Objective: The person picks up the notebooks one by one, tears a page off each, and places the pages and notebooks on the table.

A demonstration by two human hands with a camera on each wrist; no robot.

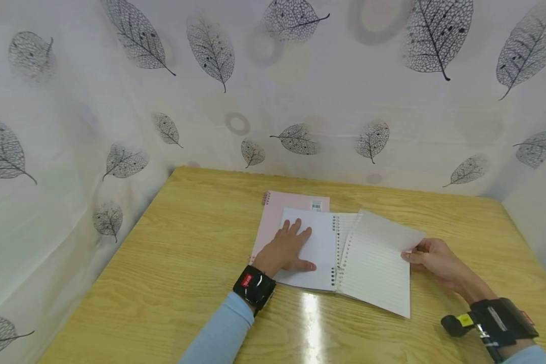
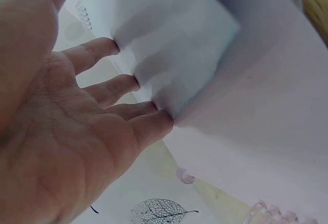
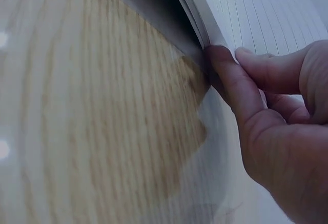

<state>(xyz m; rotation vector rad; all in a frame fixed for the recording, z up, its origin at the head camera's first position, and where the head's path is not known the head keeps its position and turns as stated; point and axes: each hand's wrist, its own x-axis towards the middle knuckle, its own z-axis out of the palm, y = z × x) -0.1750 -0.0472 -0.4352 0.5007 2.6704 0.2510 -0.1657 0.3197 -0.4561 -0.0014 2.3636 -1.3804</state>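
A loose-leaf notebook lies open, with a plain white left side [image 1: 316, 242] and lined paper [image 1: 377, 258] on the right. My left hand [image 1: 284, 248] rests on the white side with its fingers spread; in the left wrist view, the fingertips [image 2: 134, 81] touch the white sheet. My right hand [image 1: 441, 265] pinches the outer edge of the lined paper between thumb and fingers. Up close in the right wrist view, several layers of paper [image 3: 192, 14] show at the pinch, lifted off the table. The lined paper's punched edge slants away from the binding [image 1: 336, 253] at the top.
Partly under the notebook's left side lies a pink notebook [image 1: 273, 212] with rings at its left edge and a barcode label [image 1: 316, 205]. Both are on a wood-grain table [image 1: 186, 242]. A leaf-patterned white cloth [image 1: 300, 96] hangs behind and at the sides.
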